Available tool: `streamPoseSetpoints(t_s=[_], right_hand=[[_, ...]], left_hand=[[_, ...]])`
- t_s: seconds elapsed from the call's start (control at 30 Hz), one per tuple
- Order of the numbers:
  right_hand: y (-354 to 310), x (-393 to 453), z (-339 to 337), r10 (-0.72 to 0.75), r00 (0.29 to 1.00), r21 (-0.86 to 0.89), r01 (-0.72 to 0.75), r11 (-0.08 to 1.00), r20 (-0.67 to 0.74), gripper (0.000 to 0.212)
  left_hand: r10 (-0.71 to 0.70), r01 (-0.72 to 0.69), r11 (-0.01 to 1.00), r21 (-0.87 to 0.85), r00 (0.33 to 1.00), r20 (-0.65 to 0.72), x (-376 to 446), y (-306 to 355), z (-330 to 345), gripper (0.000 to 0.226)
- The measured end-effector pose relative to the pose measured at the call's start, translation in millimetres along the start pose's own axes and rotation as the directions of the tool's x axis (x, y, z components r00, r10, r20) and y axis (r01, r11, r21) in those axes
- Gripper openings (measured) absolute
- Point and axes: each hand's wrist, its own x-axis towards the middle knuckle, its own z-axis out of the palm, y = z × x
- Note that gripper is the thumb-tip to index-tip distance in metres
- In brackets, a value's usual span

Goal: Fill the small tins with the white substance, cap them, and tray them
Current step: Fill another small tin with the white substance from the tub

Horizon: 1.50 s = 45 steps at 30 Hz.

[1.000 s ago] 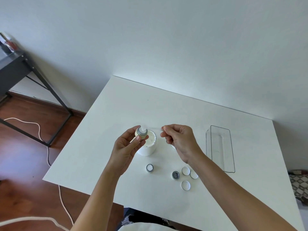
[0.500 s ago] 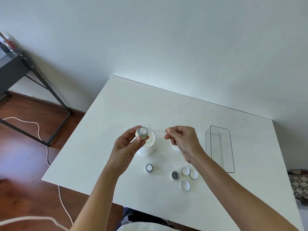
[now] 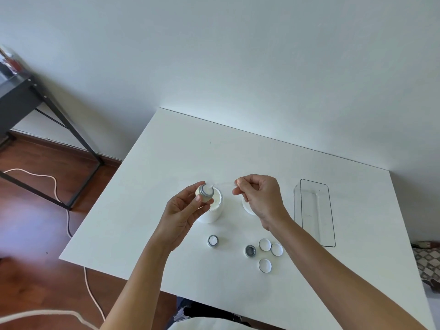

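Observation:
My left hand [image 3: 182, 211] holds a small tin [image 3: 206, 191] tilted over the white jar [image 3: 212, 211] of white substance. My right hand [image 3: 260, 197] pinches a thin clear spatula [image 3: 222, 184] whose tip reaches the tin's mouth. On the table sit a filled tin [image 3: 212, 241], an empty grey tin [image 3: 250, 251] and three white caps [image 3: 265, 244], [image 3: 276, 249], [image 3: 265, 265]. The clear tray [image 3: 314, 211] lies to the right, with nothing in it.
The jar's white lid [image 3: 247, 207] lies partly hidden behind my right hand. The white table [image 3: 181, 151] meets the wall at its far edge. A black metal stand [image 3: 35, 115] and a white cable [image 3: 57, 186] are on the wooden floor at left.
My right hand drew back to the right and then came left again, bringing the spatula tip to the tin. The left hand kept the tin above the jar.

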Motion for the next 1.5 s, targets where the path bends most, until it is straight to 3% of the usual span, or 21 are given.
streamPoseSetpoints(t_s=[0.33, 0.5, 0.83, 1.0, 1.37, 1.5], right_hand=[[-14.4, -4.7, -4.1, -0.140, 0.988, -0.149, 0.149, 0.978, 0.070, 0.015], [-19.5, -5.0, -9.7, -0.199, 0.972, -0.189, 0.221, 0.957, 0.127, 0.017], [-10.2, -1.6, -15.6, -0.088, 0.993, -0.165, 0.100, 0.981, 0.074, 0.018], [-8.1, -2.3, -13.4, -0.074, 0.994, -0.155, 0.085, 0.984, 0.077, 0.018], [-3.7, -3.2, -10.6, -0.074, 0.995, -0.141, 0.083, 0.987, 0.070, 0.019], [-1.6, -2.4, -8.5, 0.004, 0.993, -0.072, 0.005, 0.997, 0.116, 0.019]], left_hand=[[-0.068, 0.064, 0.997, 0.040, 0.993, 0.092, -3.5, 1.5, -1.4, 0.039], [-0.093, 0.092, 0.995, 0.033, 0.994, 0.048, -3.4, 1.1, -3.2, 0.038], [-0.055, 0.055, 0.998, -0.004, 0.997, 0.046, -7.0, 6.1, 0.5, 0.044], [-0.001, 0.001, 1.000, -0.016, 1.000, 0.000, -7.3, 4.9, -1.8, 0.029], [0.133, -0.130, 0.990, 0.057, 0.990, -0.047, -1.0, 0.1, 1.1, 0.033], [0.158, -0.152, 0.984, 0.095, 0.986, -0.056, -0.6, 2.1, 0.2, 0.035]])
